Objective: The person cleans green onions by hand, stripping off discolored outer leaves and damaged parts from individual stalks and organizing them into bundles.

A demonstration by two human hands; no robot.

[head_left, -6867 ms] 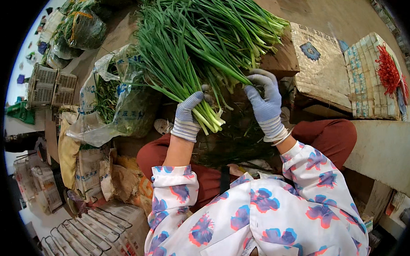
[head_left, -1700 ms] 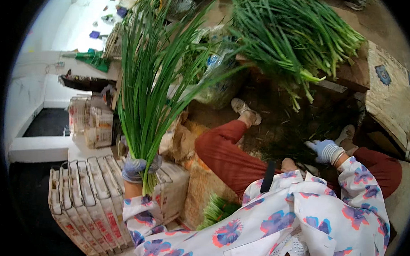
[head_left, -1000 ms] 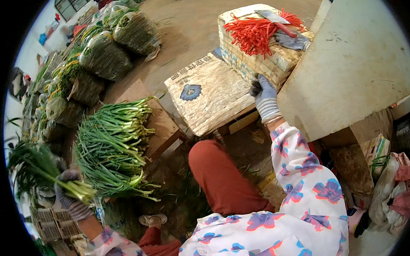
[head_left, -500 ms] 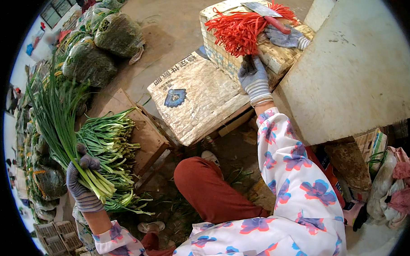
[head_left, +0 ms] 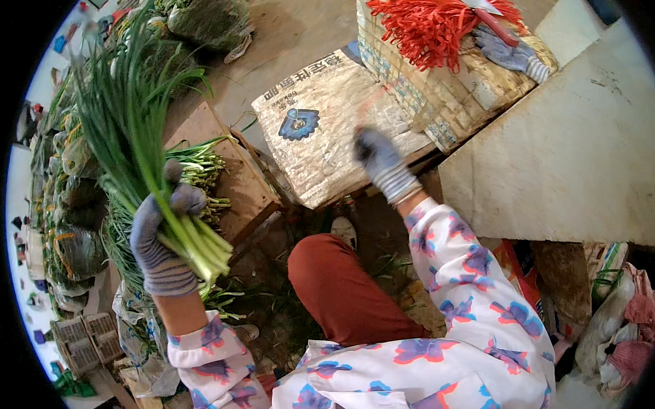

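My left hand [head_left: 169, 224], in a grey striped glove, is closed around a bunch of green onions [head_left: 145, 151]. Their pale stalk ends point down to the right and the long leaves rise up to the left. My right hand [head_left: 379, 161], gloved with dark fingertips, hovers over the near edge of a flat white printed sack [head_left: 334, 122]. Its fingers look curled together, blurred by motion; whatever they pinch cannot be made out. Beyond it, a heap of red strips [head_left: 427, 24] lies on a wrapped block [head_left: 436, 100], with a red-handled knife [head_left: 496, 26] on top.
An empty grey glove [head_left: 509, 52] rests beside the knife. More green onions [head_left: 203, 164] lie by a wooden board [head_left: 231, 179] at left. Bagged greens [head_left: 208, 20] are piled at the far left. A large pale panel [head_left: 560, 155] stands at right, with sacks [head_left: 604, 344] below it.
My right hand has drawn back from the red strips toward me and left. My left hand has lifted the green onions off the pile, moving right. The view has shifted slightly.
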